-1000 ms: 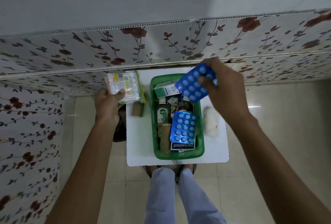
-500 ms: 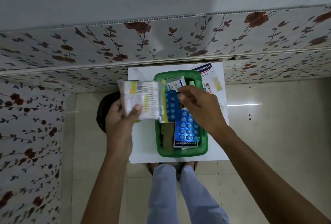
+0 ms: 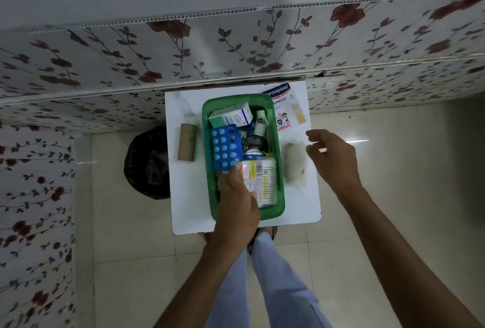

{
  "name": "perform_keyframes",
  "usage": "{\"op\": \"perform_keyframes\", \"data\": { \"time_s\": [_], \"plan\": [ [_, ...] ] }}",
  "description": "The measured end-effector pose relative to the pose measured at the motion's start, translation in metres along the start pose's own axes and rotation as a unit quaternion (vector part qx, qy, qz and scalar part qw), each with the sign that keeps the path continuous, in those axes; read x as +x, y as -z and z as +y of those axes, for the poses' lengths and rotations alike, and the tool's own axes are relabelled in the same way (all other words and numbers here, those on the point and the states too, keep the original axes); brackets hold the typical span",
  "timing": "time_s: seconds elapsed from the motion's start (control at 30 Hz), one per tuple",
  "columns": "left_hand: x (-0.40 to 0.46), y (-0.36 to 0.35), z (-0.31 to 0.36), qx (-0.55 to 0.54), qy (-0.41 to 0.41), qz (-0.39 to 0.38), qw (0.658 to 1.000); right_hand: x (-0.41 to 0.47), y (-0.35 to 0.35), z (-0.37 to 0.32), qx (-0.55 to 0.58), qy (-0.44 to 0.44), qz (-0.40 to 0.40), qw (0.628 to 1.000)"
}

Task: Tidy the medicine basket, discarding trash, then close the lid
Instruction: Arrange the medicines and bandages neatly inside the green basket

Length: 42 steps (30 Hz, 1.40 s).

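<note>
A green basket (image 3: 280, 170) stands on a small white table (image 3: 193, 204). Inside it lie a blue blister pack (image 3: 225, 149), a white and green medicine box (image 3: 231, 115), a small tube (image 3: 259, 124), a dark bottle (image 3: 253, 142) and a clear pack of cotton swabs (image 3: 261, 180). My left hand (image 3: 237, 212) rests in the near end of the basket, fingers on the cotton swab pack. My right hand (image 3: 332, 158) hovers open over the table's right side, beside a white wad of cotton (image 3: 295, 167). No lid is visible.
A cardboard roll (image 3: 186, 141) lies left of the basket. A Hansaplast plaster pack (image 3: 287, 107) lies at the table's far right corner. A black trash bag (image 3: 148, 163) sits on the tiled floor left of the table. A floral wall runs behind.
My left hand has brought the cotton swab pack down into the near end of the basket. My right hand has let go of the blue blister pack, which now lies in the basket, and moved right.
</note>
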<state>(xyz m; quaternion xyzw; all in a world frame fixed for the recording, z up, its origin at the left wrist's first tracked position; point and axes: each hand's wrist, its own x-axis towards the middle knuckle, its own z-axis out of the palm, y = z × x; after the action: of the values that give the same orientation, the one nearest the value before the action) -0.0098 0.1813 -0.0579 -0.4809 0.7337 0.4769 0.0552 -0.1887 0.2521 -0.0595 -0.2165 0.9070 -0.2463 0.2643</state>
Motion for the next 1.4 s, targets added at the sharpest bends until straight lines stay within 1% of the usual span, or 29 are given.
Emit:
{"op": "perform_keyframes", "data": {
  "time_s": [0.03,0.1,0.13,0.17,0.23,0.3,0.37,0.4,0.47,0.53,0.57,0.6,0.63,0.67,0.73,0.8,0.87,0.97,1.0,1.1,1.17,1.23,1.27,1.33,1.4],
  "plan": [
    [-0.001,0.0,0.002,0.061,-0.006,0.012,0.998,0.003,-0.005,0.006,-0.029,0.008,-0.023,0.999],
    [0.0,0.01,0.01,0.183,-0.027,0.064,0.981,0.007,-0.018,0.014,-0.09,0.03,-0.067,0.993],
    [0.002,0.015,0.011,0.211,-0.049,0.096,0.972,0.008,-0.025,0.016,-0.121,0.034,-0.081,0.989],
    [0.005,0.021,0.013,0.207,-0.071,0.124,0.968,0.008,-0.032,0.016,-0.145,0.031,-0.088,0.985],
    [0.014,0.034,0.012,0.146,-0.095,0.182,0.968,0.007,-0.043,0.015,-0.166,0.014,-0.091,0.982],
    [0.031,0.049,0.004,0.091,-0.077,0.225,0.967,0.007,-0.049,0.014,-0.153,-0.003,-0.09,0.984],
    [0.055,0.063,-0.011,0.06,-0.028,0.252,0.965,0.007,-0.045,0.01,-0.117,-0.014,-0.071,0.991],
    [0.068,0.069,-0.021,0.054,0.004,0.256,0.965,0.007,-0.039,0.007,-0.092,-0.015,-0.046,0.995],
    [0.093,0.076,-0.039,0.058,0.062,0.239,0.967,0.004,-0.023,-0.006,-0.037,-0.005,0.023,0.999],
    [0.111,0.078,-0.051,0.075,0.093,0.194,0.974,-0.003,-0.002,-0.025,0.013,0.016,0.078,0.997],
    [0.116,0.078,-0.054,0.083,0.104,0.169,0.977,-0.007,0.008,-0.035,0.031,0.035,0.091,0.995],
    [0.121,0.077,-0.056,0.087,0.111,0.148,0.979,-0.012,0.016,-0.045,0.047,0.057,0.091,0.993],
    [0.123,0.076,-0.055,0.092,0.113,0.131,0.981,-0.016,0.021,-0.054,0.062,0.078,0.075,0.992],
    [0.124,0.075,-0.054,0.098,0.112,0.122,0.981,-0.019,0.023,-0.061,0.079,0.095,0.042,0.991],
    [0.123,0.074,-0.05,0.096,0.117,0.119,0.981,-0.021,0.018,-0.071,0.11,0.108,-0.051,0.987],
    [0.118,0.076,-0.05,0.067,0.133,0.125,0.981,-0.024,0.004,-0.078,0.101,0.13,-0.126,0.978],
    [0.11,0.08,-0.053,0.008,0.146,0.144,0.979,-0.028,-0.013,-0.083,0.067,0.19,-0.146,0.969],
    [0.09,0.091,-0.051,-0.073,0.141,0.191,0.969,-0.029,-0.039,-0.092,0.018,0.259,-0.15,0.954],
    [0.083,0.095,-0.049,-0.098,0.134,0.207,0.964,-0.029,-0.049,-0.094,-0.015,0.281,-0.139,0.949],
    [0.061,0.105,-0.037,-0.171,0.117,0.235,0.95,-0.031,-0.079,-0.093,-0.182,0.331,-0.067,0.923],
    [0.052,0.11,-0.027,-0.197,0.108,0.241,0.944,-0.035,-0.091,-0.089,-0.243,0.334,-0.048,0.909],
    [0.045,0.112,-0.016,-0.207,0.094,0.235,0.945,-0.038,-0.092,-0.086,-0.238,0.333,-0.05,0.911],
    [0.041,0.112,-0.01,-0.207,0.079,0.228,0.948,-0.038,-0.089,-0.084,-0.213,0.333,-0.052,0.917],
    [0.038,0.108,0.002,-0.191,0.054,0.208,0.958,-0.036,-0.078,-0.082,-0.139,0.328,-0.045,0.933],
    [0.038,0.1,0.011,-0.156,0.027,0.186,0.97,-0.03,-0.061,-0.077,-0.058,0.299,-0.033,0.952]
  ]
}}
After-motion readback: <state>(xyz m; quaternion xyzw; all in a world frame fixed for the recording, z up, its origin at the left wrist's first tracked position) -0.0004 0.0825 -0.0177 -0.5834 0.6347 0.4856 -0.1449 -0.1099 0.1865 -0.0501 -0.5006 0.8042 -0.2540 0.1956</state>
